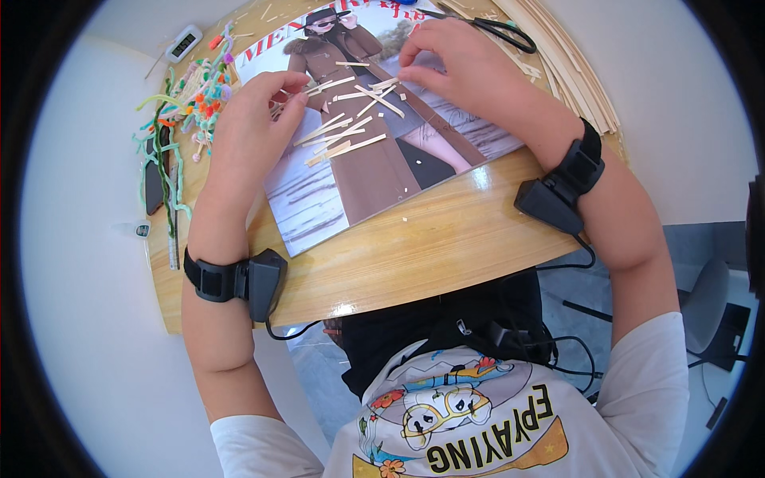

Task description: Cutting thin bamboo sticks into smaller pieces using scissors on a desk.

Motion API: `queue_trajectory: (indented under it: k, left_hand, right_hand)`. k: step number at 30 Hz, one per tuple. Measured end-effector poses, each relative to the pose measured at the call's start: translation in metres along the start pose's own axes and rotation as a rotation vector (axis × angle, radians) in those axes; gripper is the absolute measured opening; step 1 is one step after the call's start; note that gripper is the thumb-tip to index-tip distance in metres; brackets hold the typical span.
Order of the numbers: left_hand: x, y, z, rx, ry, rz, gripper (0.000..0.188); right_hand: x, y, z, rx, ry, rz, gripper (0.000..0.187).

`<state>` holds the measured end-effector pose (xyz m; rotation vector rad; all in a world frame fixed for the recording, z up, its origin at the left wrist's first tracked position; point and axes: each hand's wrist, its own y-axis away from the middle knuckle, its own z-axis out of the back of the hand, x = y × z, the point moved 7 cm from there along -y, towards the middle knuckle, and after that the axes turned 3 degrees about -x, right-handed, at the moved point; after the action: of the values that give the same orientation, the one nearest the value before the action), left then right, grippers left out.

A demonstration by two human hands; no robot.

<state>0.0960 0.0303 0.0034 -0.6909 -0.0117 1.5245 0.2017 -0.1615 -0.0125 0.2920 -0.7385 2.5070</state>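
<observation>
Thin pale wooden sticks [351, 148] are lying in a loose, crossing heap between the two hands, some just beside the fingertips. The left hand [259, 107] is keeping thumb and index finger apart, close to the heap's left end; whether its hidden fingers are touching a stick, I cannot tell. The right hand [466, 72] is curving above, thumb and index slightly apart, seemingly gripping nothing. Below, a magazine [307, 219] is covering part of the wooden table [414, 259], where coloured fuzzy stems [209, 99], black-handled scissors [510, 33] and long wooden strips [578, 76] are lying around. A white wall [88, 199] is standing at left.
</observation>
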Motion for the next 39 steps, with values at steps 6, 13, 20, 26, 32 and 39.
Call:
queue_trajectory:
  k: [6, 13, 20, 26, 32, 39]
  left_hand:
    - [-0.004, 0.001, -0.002, -0.007, 0.010, -0.035, 0.022]
    - [-0.015, 0.001, 0.000, -0.029, 0.043, -0.096, 0.023]
    - [-0.049, 0.008, 0.001, 0.009, 0.215, -0.162, 0.022]
    - [-0.045, 0.007, 0.009, -0.096, 0.292, -0.094, 0.018]
    - [-0.044, 0.007, 0.014, -0.115, 0.272, -0.044, 0.021]
    - [-0.047, 0.008, 0.014, -0.110, 0.286, -0.049, 0.020]
  right_hand:
    - [0.033, 0.012, -0.006, 0.018, -0.064, 0.142, 0.017]
    - [0.028, 0.010, -0.006, -0.066, -0.050, 0.094, 0.013]
    - [0.043, 0.010, 0.009, -0.096, -0.299, 0.003, 0.015]
    - [0.043, 0.010, 0.019, -0.177, -0.449, 0.031, 0.018]
    - [0.038, 0.008, 0.017, -0.149, -0.487, -0.005, 0.017]
    - [0.034, 0.008, 0.016, -0.159, -0.527, -0.037, 0.015]
